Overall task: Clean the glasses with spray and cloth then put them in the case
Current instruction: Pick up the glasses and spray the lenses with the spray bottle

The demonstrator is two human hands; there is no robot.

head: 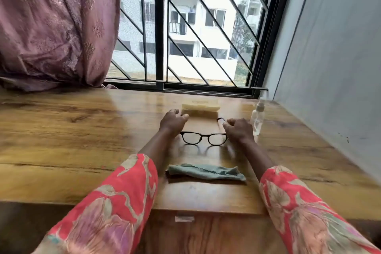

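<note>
While both hands (206, 125) flank the glasses (204, 137), their grip seems unclear.

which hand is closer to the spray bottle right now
Right. The right hand sits just left of the spray bottle, at the glasses' temple arm. The left hand is across the glasses, near the case.

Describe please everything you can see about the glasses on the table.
The glasses have a thin dark frame, plastic by its look, with two rounded clear lenses. They stand on the wooden table with the temples unfolded, pointing toward the window, lenses facing the person. The right hand pinches the right temple near its tip; the left hand covers the left side, contact unclear. A faint reflection lies beneath.
</note>
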